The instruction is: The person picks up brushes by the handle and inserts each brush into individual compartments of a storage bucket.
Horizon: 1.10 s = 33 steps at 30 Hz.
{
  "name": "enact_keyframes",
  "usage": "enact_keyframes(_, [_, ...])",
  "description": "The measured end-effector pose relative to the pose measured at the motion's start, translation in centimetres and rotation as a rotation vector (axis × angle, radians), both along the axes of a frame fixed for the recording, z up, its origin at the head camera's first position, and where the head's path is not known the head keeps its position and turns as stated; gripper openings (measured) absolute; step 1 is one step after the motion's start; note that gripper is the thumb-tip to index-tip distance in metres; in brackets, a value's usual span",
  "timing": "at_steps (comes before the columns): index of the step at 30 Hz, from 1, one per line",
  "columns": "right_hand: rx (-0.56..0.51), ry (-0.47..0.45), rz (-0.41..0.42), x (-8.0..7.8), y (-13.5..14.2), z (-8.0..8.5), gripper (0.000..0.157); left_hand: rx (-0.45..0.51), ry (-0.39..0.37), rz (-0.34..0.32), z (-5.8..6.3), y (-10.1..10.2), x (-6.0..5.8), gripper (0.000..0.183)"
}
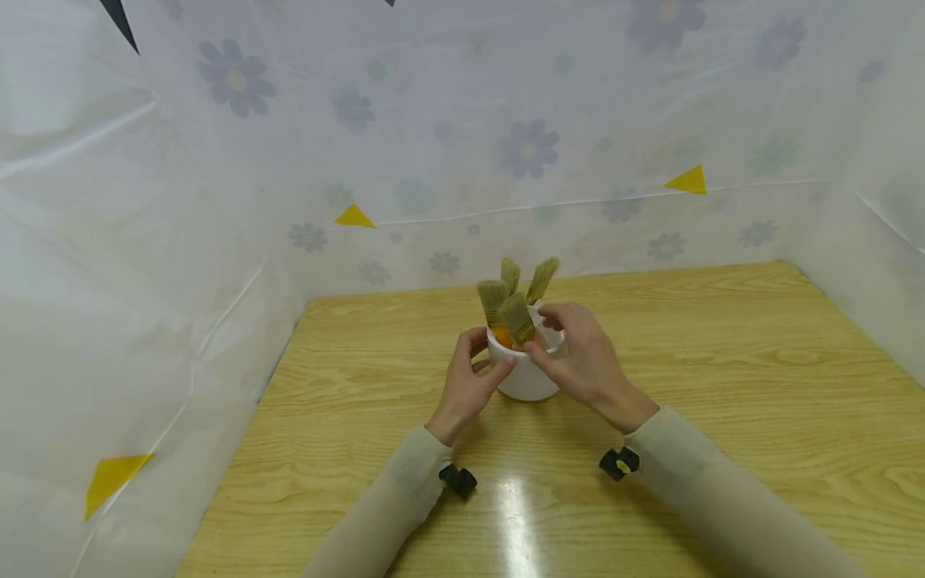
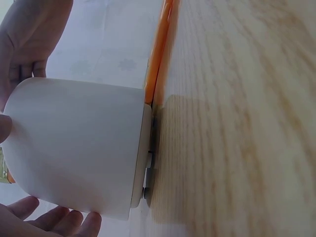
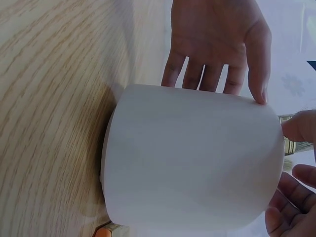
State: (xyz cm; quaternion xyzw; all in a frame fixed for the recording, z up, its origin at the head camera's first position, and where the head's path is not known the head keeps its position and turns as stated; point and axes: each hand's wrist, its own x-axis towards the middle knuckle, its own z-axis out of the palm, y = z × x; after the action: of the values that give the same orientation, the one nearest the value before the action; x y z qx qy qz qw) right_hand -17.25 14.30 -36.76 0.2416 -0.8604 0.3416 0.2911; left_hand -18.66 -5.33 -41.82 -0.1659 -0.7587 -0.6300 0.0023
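Observation:
A white pot stands on the table, holding several paintbrushes with their bristles upward. Orange shows inside its rim. My left hand grips the pot's left side, thumb on the front and fingers around the side; the right wrist view shows these fingers against the wall. At the right side of the rim is my right hand. Its thumb lies at the front rim beside the nearest brush and its bent fingers are at the rim's right side, spanning it. The brushes' lower parts are hidden inside the pot.
An orange strip lies on the wood-grain table behind the pot. White floral sheeting encloses the back and sides. Yellow triangles are stuck on it.

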Motion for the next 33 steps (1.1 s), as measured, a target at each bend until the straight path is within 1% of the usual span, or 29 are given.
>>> enact_keyframes(5, [-0.009, -0.005, -0.011, 0.0, 0.3, 0.0, 0.044, -0.001, 0.004, 0.004, 0.0, 0.0, 0.0, 0.061])
enact_keyframes(10, [-0.021, 0.022, -0.012, -0.1, 0.6, -0.1, 0.039, -0.014, -0.001, 0.002, -0.1, 0.0, -0.1, 0.06])
enact_keyframes(16, [-0.032, -0.001, -0.029, 0.0, 1.1, -0.3, 0.044, -0.003, 0.0, -0.01, -0.2, 0.0, -0.2, 0.061])
enact_keyframes(20, [-0.021, -0.01, -0.041, 0.1, 1.5, -0.2, 0.047, -0.007, -0.005, -0.008, -0.1, 0.0, -0.1, 0.061])
enact_keyframes(26, [-0.01, -0.028, -0.06, 0.4, 2.1, -0.1, 0.047, -0.021, -0.006, 0.008, 0.1, 0.0, 0.0, 0.063])
enact_keyframes(30, [-0.013, -0.039, -0.065, 0.6, 2.5, -0.1, 0.047, -0.025, 0.006, 0.008, 0.2, -0.1, 0.1, 0.065])
enact_keyframes(33, [-0.011, -0.043, -0.07, 0.6, 2.8, -0.2, 0.047, -0.04, 0.0, 0.004, 0.2, -0.1, 0.0, 0.067])
